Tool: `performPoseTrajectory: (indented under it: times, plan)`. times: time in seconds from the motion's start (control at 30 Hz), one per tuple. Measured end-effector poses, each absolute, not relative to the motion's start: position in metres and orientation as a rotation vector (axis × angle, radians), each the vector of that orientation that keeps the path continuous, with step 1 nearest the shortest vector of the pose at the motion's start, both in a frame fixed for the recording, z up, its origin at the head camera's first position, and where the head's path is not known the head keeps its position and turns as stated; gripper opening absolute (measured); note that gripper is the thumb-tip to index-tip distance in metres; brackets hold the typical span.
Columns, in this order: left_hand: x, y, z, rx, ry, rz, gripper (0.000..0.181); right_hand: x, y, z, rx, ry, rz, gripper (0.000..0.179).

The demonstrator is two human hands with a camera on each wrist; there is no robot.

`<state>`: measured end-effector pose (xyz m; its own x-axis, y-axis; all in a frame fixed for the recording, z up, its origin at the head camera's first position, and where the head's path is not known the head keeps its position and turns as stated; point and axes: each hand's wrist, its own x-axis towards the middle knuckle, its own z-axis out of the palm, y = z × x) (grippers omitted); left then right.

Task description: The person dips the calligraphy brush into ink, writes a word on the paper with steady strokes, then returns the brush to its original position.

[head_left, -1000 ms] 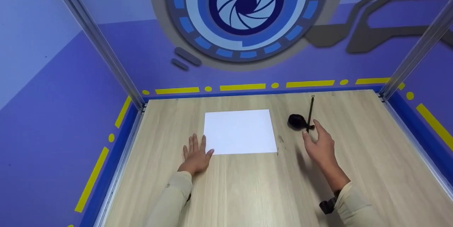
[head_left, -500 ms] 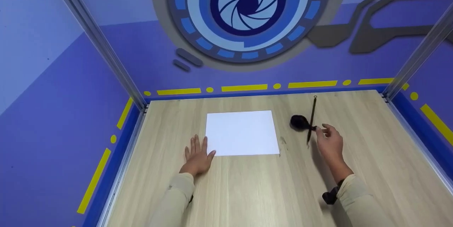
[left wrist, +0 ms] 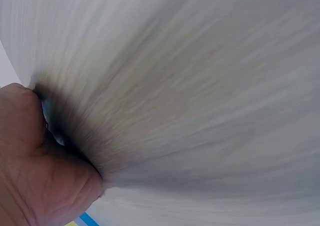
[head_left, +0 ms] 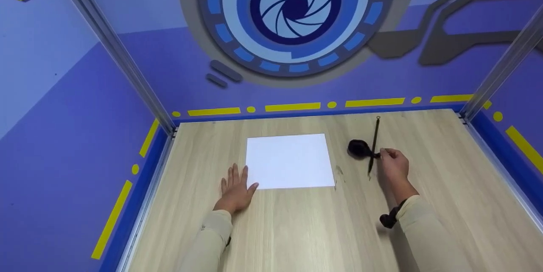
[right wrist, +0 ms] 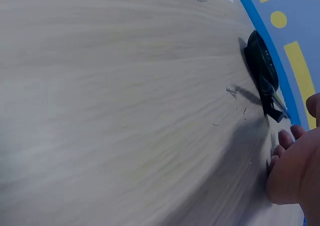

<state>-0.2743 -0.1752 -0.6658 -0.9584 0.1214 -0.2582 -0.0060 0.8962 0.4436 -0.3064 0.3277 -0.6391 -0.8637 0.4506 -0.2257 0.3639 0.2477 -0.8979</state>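
Observation:
A blank white sheet of paper [head_left: 290,161] lies on the wooden table. My left hand [head_left: 235,189] rests flat at its lower left corner, fingers spread, the thumb on the paper's edge. To the right of the paper sits a small black round dish [head_left: 357,149] with a short handle. A thin dark writing brush [head_left: 375,135] with a loop at its far end lies across that handle, its tip toward me. My right hand [head_left: 395,168] pinches the handle's end with thumb and fingertips. In the right wrist view the dish [right wrist: 259,61] stands just beyond my curled fingers [right wrist: 283,140].
Dark smudges [head_left: 339,172] mark the table between the paper and the brush. A blue patterned wall [head_left: 297,93] stands along the back edge, with side walls and metal posts [head_left: 140,81] at left and right. Bare wood [head_left: 297,229] stretches in front of the paper.
My right hand, earlier open around the handle's end, has shifted right and closed its fingertips there, uncovering the brush tip. The left hand, paper and dish stay put.

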Motion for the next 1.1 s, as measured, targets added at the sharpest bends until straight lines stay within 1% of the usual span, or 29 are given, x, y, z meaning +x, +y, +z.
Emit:
performPoseTrajectory:
  times: [0.13,0.33,0.53,0.63,0.73,0.83,0.93,1.1]
  plan:
    - [-0.275,-0.172,-0.666,0.103,2.791,0.659,0.081,-0.312,0.332,-0.642,-0.814,-2.415,1.705,0.058]
    - [-0.274,-0.165,-0.664,0.104,2.797,0.667,0.08,-0.323,0.335,-0.646,-0.85,-2.443,1.643,0.054]
    - [-0.273,-0.17,-0.655,0.093,2.783,0.668,0.078,-0.34,0.331,-0.648,-0.836,-2.431,1.671,0.053]
    - [-0.273,-0.175,-0.66,0.09,2.786,0.668,0.079,-0.346,0.33,-0.649,-0.824,-2.429,1.698,0.053]
    - [-0.276,-0.179,-0.674,0.079,2.796,0.658,0.081,-0.349,0.331,-0.647,-0.789,-2.436,1.737,0.054]
    - [-0.278,-0.181,-0.68,0.092,2.803,0.654,0.082,-0.35,0.334,-0.645,-0.761,-2.465,1.738,0.056]
    - [-0.279,-0.181,-0.681,0.1,2.806,0.648,0.082,-0.353,0.336,-0.645,-0.744,-2.513,1.729,0.058]
    - [-0.28,-0.182,-0.676,0.092,2.806,0.649,0.082,-0.362,0.338,-0.645,-0.754,-2.588,1.701,0.055]
